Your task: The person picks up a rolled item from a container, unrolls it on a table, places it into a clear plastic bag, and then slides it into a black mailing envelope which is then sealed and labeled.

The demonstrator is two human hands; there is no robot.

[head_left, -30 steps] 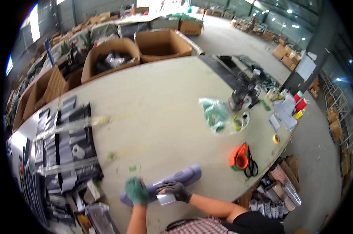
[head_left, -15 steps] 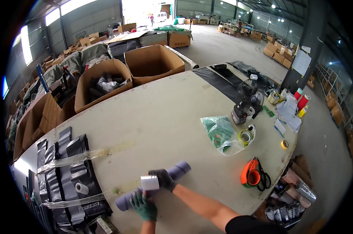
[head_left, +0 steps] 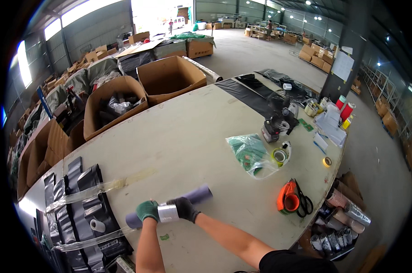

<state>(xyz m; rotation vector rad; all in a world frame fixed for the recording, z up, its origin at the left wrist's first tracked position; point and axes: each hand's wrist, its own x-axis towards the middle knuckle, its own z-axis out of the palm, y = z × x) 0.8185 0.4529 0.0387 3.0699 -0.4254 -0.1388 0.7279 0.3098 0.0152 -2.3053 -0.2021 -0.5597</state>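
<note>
At the frame's lower centre, the green-gloved left hand (head_left: 147, 211) grips a purple roll (head_left: 199, 194) while the dark-gloved right hand (head_left: 183, 209) holds a silvery roll (head_left: 168, 213) over it.

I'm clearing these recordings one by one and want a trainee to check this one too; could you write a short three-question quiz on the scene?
1. What colour is the glove on the left hand?
A) red
B) green
C) white

2. True or false: the black scissors lie beside the orange ring-shaped item on the table.

3. Fill the gap: over the purple roll, a shiny pale piece shows ____ the left hand and the right hand.

Key: 1. B; 2. true; 3. between
</note>
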